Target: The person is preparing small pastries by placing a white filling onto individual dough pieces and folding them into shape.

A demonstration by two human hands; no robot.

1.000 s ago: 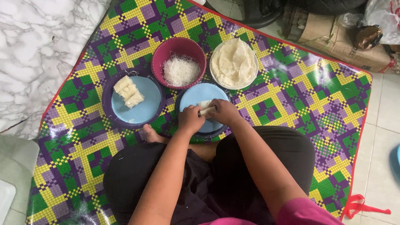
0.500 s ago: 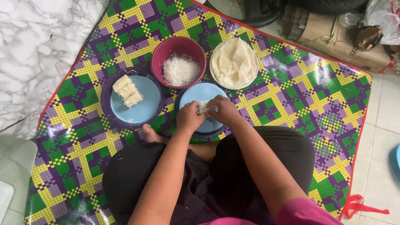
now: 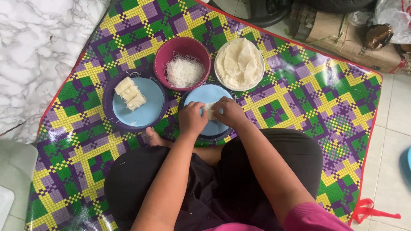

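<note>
Two hands meet at frame centre: the left hand [image 3: 191, 118] and right hand [image 3: 231, 113] both pinch a small white roll [image 3: 210, 110] over a blue plate [image 3: 208, 95]. Beneath lies a checked plastic mat [image 3: 299, 94] on pale floor tiles [image 3: 396, 111], with marbled sheeting [image 3: 38, 47] at upper left.

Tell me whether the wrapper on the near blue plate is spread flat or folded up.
Folded up: the wrapper shows as a small pale bundle pinched between the left hand and right hand, over the blue plate.

Checked purple-green-yellow mat [image 3: 299, 94]; maroon bowl [image 3: 165, 53]; blue plates [image 3: 150, 111].
</note>
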